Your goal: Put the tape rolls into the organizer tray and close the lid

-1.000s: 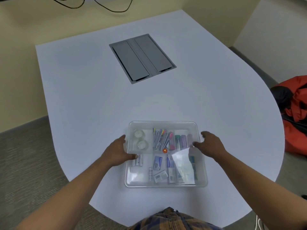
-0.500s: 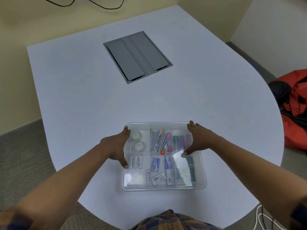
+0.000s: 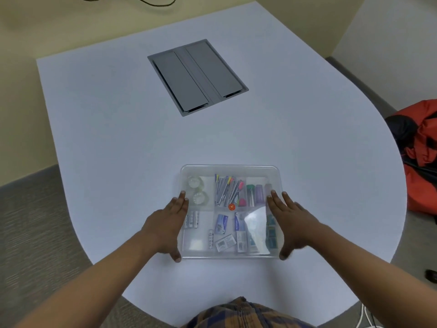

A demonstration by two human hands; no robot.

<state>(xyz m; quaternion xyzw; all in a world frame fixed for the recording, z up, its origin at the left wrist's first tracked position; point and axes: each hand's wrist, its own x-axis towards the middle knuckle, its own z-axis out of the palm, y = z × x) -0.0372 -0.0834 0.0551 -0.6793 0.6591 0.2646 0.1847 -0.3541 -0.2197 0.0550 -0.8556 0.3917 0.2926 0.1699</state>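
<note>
The clear organizer tray point(image 3: 230, 168) sits on the white table near me, with its transparent lid point(image 3: 256, 216) lying on top. Two clear tape rolls point(image 3: 194, 182) point(image 3: 200, 197) rest in the back-left compartment, seen through the lid. My left hand point(image 3: 165, 223) lies along the tray's left edge, fingers straight on the lid rim and thumb at the front-left corner. Along the right edge, my right hand point(image 3: 292, 221) mirrors it, thumb at the front-right corner. Both hands clasp the tray's sides.
Pens, markers, batteries and small packets fill the other compartments. A grey cable hatch point(image 3: 197, 76) is set into the table point(image 3: 118, 138) further back. A red and black bag point(image 3: 421, 157) lies on the floor to the right. The table's rounded edge runs close in front of me.
Both hands slid from the lid's back corners toward me along the side edges; the thumbs now reach the front corners. The lid lies flat.
</note>
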